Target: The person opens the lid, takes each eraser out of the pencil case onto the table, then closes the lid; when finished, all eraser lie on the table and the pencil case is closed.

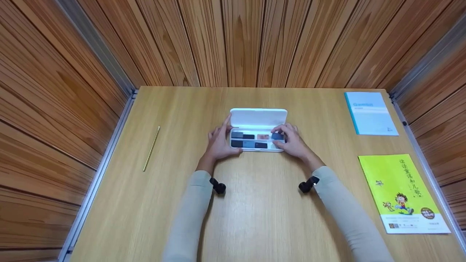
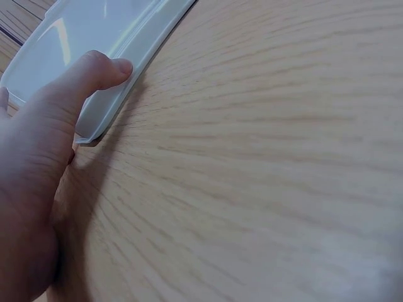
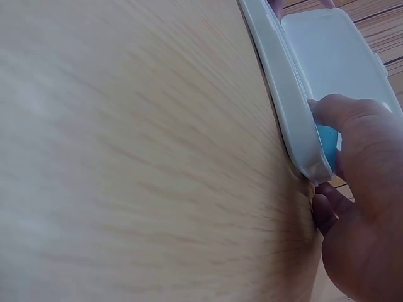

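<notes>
Head view, nearest: a green booklet (image 1: pixel 404 193) lies right of the white case (image 1: pixel 255 149); a gold stick (image 1: pixel 151 148) lies left of it. The left hand (image 1: pixel 219 142) grips the case's left end between thumb and fingers; the right hand (image 1: pixel 293 141) pinches a blue block (image 1: pixel 277 136) at its right end. Behind stands its raised lid (image 1: pixel 258 118); far right of it lies a pale-blue booklet (image 1: pixel 372 115).

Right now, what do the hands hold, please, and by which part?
The left hand grips the case by its left end; whether the right hand holds the blue block is unclear.
</notes>
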Demonstrator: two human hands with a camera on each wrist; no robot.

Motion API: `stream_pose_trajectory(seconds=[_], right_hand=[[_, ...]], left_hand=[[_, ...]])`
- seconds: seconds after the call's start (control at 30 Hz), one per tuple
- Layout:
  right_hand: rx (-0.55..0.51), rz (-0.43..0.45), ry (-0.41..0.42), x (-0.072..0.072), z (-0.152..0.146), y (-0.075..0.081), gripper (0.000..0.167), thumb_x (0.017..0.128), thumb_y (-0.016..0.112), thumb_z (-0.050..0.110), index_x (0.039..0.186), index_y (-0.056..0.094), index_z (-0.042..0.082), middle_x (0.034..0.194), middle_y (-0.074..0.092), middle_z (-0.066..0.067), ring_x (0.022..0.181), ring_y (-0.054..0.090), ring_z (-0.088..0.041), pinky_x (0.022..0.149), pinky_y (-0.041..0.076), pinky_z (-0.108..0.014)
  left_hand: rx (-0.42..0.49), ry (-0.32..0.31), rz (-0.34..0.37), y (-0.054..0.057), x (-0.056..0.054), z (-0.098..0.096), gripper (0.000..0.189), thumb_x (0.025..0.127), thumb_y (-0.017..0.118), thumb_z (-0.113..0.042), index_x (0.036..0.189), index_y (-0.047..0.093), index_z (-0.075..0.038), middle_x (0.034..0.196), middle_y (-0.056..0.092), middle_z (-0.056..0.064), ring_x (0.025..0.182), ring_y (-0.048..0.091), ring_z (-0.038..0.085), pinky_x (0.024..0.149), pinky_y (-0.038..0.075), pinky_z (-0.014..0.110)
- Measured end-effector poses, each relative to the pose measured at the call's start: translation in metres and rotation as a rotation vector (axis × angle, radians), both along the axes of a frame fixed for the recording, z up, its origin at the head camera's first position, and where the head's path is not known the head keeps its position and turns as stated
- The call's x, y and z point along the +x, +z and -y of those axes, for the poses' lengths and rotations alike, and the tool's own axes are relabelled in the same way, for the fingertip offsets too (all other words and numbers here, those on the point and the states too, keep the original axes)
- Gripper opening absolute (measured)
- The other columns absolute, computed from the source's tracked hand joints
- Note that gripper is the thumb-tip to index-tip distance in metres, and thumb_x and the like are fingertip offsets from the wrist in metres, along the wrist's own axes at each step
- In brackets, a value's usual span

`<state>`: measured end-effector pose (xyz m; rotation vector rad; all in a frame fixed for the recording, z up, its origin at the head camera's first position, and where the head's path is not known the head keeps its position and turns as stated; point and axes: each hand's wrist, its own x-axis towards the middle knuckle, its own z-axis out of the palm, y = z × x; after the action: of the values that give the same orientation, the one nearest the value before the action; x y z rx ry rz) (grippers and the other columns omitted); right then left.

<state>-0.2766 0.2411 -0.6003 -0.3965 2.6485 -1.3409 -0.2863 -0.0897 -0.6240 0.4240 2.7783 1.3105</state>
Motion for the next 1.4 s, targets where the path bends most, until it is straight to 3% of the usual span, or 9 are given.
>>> stream_pose_trajectory(seconds=[0.5,0.83,1.03,1.2,1.4], right_hand=[[-0.105,-0.089,-0.078,-0.003,0.000,-0.004,0.031,0.106,0.074,0.003,0.134,0.060,0.004,0.131,0.061,-0.020,0.125,0.051,-0.033,0.109,0.041,-0.041],[-0.130,-0.088,-0.090,-0.001,-0.005,0.010,0.033,0.107,0.075,0.006,0.137,0.062,0.003,0.134,0.064,-0.020,0.122,0.057,-0.031,0.105,0.046,-0.038],[-0.138,-0.110,-0.099,-0.001,-0.020,0.017,0.034,0.107,0.075,0.007,0.138,0.062,0.001,0.131,0.066,-0.019,0.119,0.058,-0.024,0.102,0.048,-0.038],[-0.141,-0.107,-0.125,-0.001,-0.039,0.020,0.037,0.108,0.076,0.011,0.140,0.062,-0.001,0.131,0.064,-0.020,0.120,0.056,-0.025,0.101,0.046,-0.039],[-0.104,-0.087,-0.156,0.002,-0.063,0.021,0.038,0.110,0.072,0.013,0.144,0.061,0.002,0.135,0.062,-0.016,0.122,0.055,-0.020,0.100,0.046,-0.027]], left_hand=[[-0.005,0.006,-0.001,-0.003,-0.002,0.001,0.142,0.076,0.099,-0.051,0.182,0.005,-0.042,0.160,0.064,0.003,0.154,0.049,0.029,0.136,0.015,0.066],[-0.015,0.007,0.011,0.000,0.000,0.000,0.142,0.076,0.099,-0.048,0.182,0.005,-0.039,0.160,0.061,0.005,0.154,0.048,0.029,0.138,0.013,0.065],[-0.011,0.009,0.008,-0.001,-0.001,-0.001,0.143,0.076,0.099,-0.048,0.181,0.003,-0.044,0.160,0.061,0.004,0.155,0.048,0.029,0.139,0.012,0.065],[-0.017,0.010,0.005,-0.002,-0.001,0.000,0.144,0.075,0.099,-0.048,0.181,0.003,-0.044,0.160,0.062,0.003,0.155,0.048,0.028,0.138,0.013,0.064],[-0.020,0.014,0.004,-0.003,-0.001,-0.001,0.143,0.075,0.100,-0.049,0.181,0.004,-0.045,0.159,0.063,0.002,0.155,0.049,0.028,0.138,0.014,0.064]])
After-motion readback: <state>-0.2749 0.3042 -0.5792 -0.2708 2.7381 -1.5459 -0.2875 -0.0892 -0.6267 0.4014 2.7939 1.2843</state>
